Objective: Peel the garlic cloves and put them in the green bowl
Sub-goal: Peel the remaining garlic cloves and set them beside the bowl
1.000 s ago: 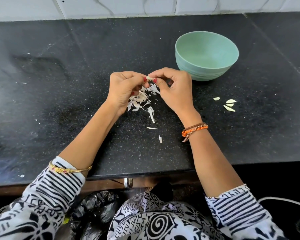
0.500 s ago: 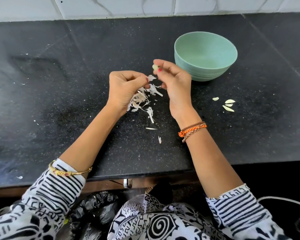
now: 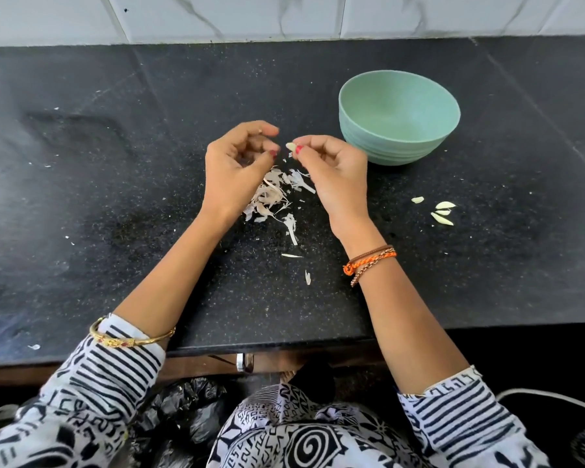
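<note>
Garlic clove (image 3: 290, 146): pinched in right hand (image 3: 335, 170) fingers, tip pointing left. Green bowl (image 3: 399, 118): just right of that hand, toward the desk's far edge. Left hand (image 3: 237, 163): loosely curled, holding nothing visible.

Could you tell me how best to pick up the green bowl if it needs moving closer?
Probably pinch the near rim of the green bowl from above: it stands upright and open, its walls flare wide, and the right hand is nearest.

I have one wide-angle head view, looking forward and steeply down, close over the black bench (image 3: 115, 197), wall tiles along the frame's top.
</note>
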`<action>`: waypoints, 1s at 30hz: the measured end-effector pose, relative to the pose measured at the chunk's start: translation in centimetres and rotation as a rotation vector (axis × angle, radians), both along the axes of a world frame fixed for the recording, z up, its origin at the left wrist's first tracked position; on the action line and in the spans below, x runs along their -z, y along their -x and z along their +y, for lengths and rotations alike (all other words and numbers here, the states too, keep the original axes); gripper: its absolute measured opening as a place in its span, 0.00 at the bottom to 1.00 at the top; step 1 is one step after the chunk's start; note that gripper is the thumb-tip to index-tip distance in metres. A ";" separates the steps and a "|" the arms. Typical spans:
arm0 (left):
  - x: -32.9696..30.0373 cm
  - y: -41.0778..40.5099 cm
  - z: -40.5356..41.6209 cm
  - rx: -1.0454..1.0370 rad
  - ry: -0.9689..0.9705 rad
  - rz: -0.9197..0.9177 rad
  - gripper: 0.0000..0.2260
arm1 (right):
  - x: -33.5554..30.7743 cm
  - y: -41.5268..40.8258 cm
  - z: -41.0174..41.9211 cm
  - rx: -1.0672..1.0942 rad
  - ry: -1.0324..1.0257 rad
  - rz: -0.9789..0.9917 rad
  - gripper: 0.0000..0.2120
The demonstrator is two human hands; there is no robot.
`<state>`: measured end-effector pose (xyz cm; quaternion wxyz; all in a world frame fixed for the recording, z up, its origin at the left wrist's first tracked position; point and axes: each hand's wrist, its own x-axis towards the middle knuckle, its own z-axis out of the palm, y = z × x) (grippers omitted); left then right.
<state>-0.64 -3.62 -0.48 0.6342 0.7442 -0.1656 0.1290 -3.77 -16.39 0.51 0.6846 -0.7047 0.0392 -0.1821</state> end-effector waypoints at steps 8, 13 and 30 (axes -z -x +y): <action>0.0 0.1 -0.1 0.150 0.075 -0.028 0.07 | 0.5 -0.1 -0.2 0.069 0.219 -0.093 0.04; -0.2 -0.1 0.0 0.122 0.206 0.054 0.07 | 0.1 0.4 0.4 0.076 0.307 -0.136 0.04; -0.6 -0.2 -0.1 0.113 0.421 0.112 0.09 | 0.4 0.2 -0.3 0.087 0.322 -0.053 0.05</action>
